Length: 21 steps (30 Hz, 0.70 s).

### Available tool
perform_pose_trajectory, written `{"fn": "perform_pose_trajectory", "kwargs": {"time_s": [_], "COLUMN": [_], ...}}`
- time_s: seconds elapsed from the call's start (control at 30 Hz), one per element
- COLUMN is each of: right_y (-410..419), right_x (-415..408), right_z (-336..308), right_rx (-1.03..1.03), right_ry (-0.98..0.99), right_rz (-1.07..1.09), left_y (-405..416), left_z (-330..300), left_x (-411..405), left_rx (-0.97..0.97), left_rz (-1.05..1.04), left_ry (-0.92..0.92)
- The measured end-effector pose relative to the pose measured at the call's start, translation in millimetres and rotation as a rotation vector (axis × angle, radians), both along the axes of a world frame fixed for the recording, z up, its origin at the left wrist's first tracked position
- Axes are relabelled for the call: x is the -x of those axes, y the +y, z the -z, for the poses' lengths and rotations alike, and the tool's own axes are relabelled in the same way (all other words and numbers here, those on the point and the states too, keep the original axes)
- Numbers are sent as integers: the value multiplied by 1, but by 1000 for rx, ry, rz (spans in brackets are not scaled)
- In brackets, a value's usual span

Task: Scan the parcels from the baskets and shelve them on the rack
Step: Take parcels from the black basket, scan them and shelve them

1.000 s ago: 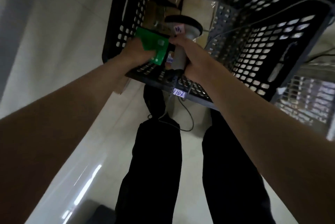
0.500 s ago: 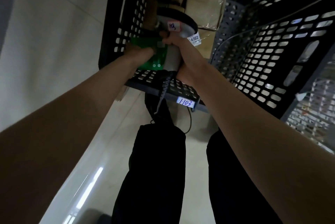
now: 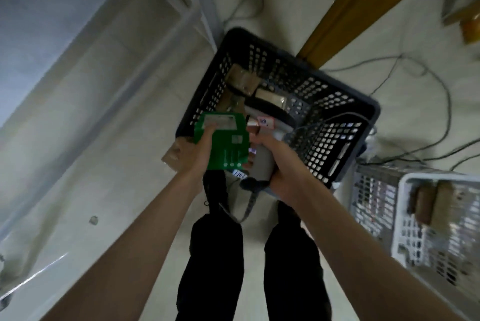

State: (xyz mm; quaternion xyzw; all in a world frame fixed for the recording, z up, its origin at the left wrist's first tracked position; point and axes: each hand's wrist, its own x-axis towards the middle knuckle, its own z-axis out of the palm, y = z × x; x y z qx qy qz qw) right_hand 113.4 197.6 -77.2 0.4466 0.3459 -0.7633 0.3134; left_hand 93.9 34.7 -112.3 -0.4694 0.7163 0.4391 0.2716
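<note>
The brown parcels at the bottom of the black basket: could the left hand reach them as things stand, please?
Probably not yet: the left hand is full, gripping the green parcel. The black basket is open-topped, so the brown parcels lie exposed below.

A: Where's the parcel (image 3: 222,140)?
B: In the left hand (image 3: 201,150), just left of the scanner (image 3: 263,157), above the basket's (image 3: 335,144) near rim.
A: Other basket (image 3: 410,216)?
B: Right, on the floor (image 3: 117,151).
</note>
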Motion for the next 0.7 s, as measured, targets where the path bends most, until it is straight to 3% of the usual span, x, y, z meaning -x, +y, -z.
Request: {"fn": "perform_pose_trajectory", "kwargs": {"time_s": [0.1,0.23,0.5,0.7], "right_y": [19,48,103,105], "right_x": [-13,-36,-38,-20], "right_z": [-60,-142,-311,-434], "right_rx": [-10,-36,-96,-135], "right_ry": [54,134,436,660], "right_rz": [-84,-165,-232,-288], "left_y": [16,38,50,36], "left_z": [-58,-144,-321,-458], "left_x": [-12,-30,-33,-35], "left_rx": [-125,-197,-397,-338], "left_rz": [-226,-279,-99,11], "left_ry": [23,100,227,474]}}
